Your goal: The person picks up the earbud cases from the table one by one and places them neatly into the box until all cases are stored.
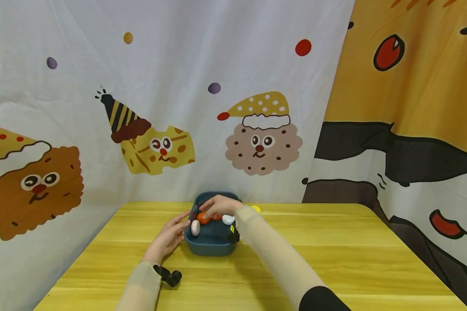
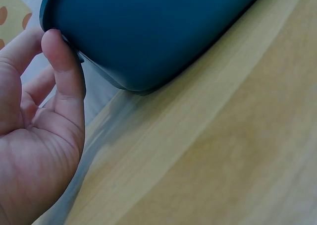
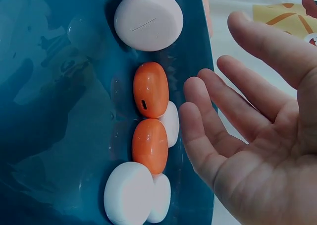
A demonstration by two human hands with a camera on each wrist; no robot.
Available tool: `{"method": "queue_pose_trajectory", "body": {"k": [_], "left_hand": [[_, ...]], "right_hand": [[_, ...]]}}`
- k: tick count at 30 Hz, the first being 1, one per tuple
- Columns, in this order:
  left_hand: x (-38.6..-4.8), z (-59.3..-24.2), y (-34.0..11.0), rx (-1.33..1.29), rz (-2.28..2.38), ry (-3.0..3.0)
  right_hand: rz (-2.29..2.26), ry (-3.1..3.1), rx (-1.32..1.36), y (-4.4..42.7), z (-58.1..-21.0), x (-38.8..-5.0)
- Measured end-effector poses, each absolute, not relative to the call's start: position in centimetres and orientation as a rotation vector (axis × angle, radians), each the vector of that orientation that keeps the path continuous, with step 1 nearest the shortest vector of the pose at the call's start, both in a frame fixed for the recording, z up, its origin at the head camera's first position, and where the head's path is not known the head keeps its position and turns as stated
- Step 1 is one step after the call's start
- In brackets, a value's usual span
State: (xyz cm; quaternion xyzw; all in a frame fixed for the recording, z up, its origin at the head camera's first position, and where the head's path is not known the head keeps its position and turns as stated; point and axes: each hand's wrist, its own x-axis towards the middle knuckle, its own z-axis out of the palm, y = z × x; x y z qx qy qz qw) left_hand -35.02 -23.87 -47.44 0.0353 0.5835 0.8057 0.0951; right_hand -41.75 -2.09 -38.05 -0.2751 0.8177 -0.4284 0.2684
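Observation:
A dark blue bin [image 1: 211, 249] stands near the table's back edge. My left hand [image 1: 167, 237] touches its left wall; in the left wrist view the fingers of this hand [image 2: 44, 116] are extended and the thumb lies against the bin [image 2: 148, 31]. My right hand [image 1: 222, 205] is over the bin, fingers slightly bent; the right wrist view shows this hand [image 3: 262, 136] holding nothing beside a row of rounded pieces: a pale pink one [image 3: 148, 21], an orange one [image 3: 151, 90], a second orange one [image 3: 150, 146] and a white one [image 3: 130, 194]. Smaller white pieces are partly hidden beneath.
Behind my right forearm a yellow thing [image 1: 255, 208] shows partly at the back of the wooden table [image 1: 334, 250]. A white curtain [image 1: 171, 65] with cartoon prints hangs directly behind the table.

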Motion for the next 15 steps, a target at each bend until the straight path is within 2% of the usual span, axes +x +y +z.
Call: {"method": "queue_pose_trajectory", "body": {"k": [15], "left_hand": [[-35.06,-47.40,-23.90,0.108,2.392,1.709]], "right_hand": [[-1.117,2.244,-0.742,-2.09,-38.21,-42.03]]}}
